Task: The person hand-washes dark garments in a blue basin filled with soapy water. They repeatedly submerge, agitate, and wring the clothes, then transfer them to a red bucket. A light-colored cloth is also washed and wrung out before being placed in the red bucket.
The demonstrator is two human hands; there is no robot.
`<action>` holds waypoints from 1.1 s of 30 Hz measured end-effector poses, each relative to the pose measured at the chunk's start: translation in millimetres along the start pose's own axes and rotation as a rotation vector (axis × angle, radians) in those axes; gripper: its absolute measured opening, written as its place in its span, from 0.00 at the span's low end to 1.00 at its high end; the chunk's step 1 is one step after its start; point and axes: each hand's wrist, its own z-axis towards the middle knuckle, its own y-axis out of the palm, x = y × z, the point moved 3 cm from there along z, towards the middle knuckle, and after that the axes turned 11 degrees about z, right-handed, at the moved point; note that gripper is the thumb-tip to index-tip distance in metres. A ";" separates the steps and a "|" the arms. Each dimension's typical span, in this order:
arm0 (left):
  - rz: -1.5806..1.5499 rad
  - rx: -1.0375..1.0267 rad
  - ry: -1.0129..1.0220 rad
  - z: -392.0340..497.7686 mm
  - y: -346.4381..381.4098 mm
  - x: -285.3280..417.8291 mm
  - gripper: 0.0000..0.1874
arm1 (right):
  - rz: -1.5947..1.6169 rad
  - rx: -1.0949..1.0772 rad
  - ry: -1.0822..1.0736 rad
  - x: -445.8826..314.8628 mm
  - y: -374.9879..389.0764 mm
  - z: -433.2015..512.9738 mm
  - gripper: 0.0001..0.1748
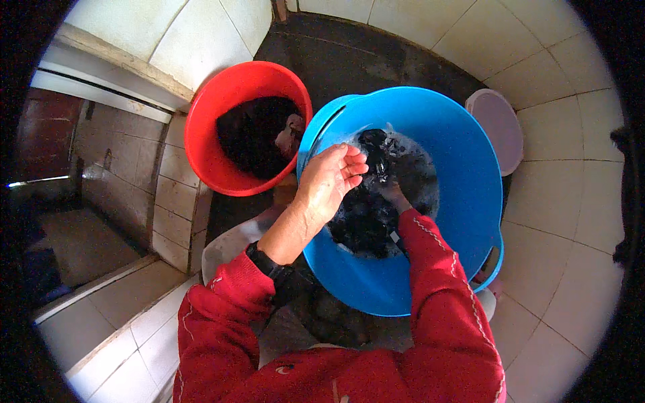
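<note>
A large blue plastic tub (463, 176) stands before me with sudsy water (421, 161) in it. Dark wet cloth (360, 226) fills much of the water, and one glossy black fold (374, 146) rises above the surface. Over the tub's left part hovers my left hand (330, 174), palm turned to the right, fingers loosely bent and holding nothing. My right hand (392, 191) reaches down into the tub at the wet cloth; its fingers are mostly hidden, so its grip cannot be made out. A small white tag (394, 235) shows on the cloth near my right sleeve.
Left of the tub, a red plastic basin (201, 136) holds dark cloth (247, 136) and a pinkish cloth (289, 136). A pale bucket or lid (496, 128) stands between the tub and the tiled wall (549, 201). A raised tiled ledge (174, 211) borders the left side.
</note>
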 end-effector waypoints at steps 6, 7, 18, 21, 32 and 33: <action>-0.018 -0.042 0.014 4.3 3.4 -0.9 0.10 | -0.095 0.049 0.186 -131.8 -21.1 -54.1 0.29; -0.004 -0.039 0.017 4.9 4.0 -1.2 0.10 | 0.031 -0.004 0.165 -162.3 -25.8 -72.6 0.29; 0.301 -0.090 0.061 18.6 18.2 -18.2 0.08 | -0.566 0.114 -0.321 -362.0 -36.6 -183.1 0.14; 0.830 -0.352 0.300 8.8 43.8 -26.4 0.12 | -0.132 0.226 -0.223 -382.7 -35.3 -221.4 0.13; 1.144 -0.341 0.434 -16.2 89.8 -73.8 0.29 | 0.982 0.369 -0.291 -344.9 -21.4 -269.2 0.11; 1.135 -0.322 0.465 -11.3 87.1 -70.2 0.16 | 1.058 0.379 -0.308 -332.4 -25.7 -265.4 0.12</action>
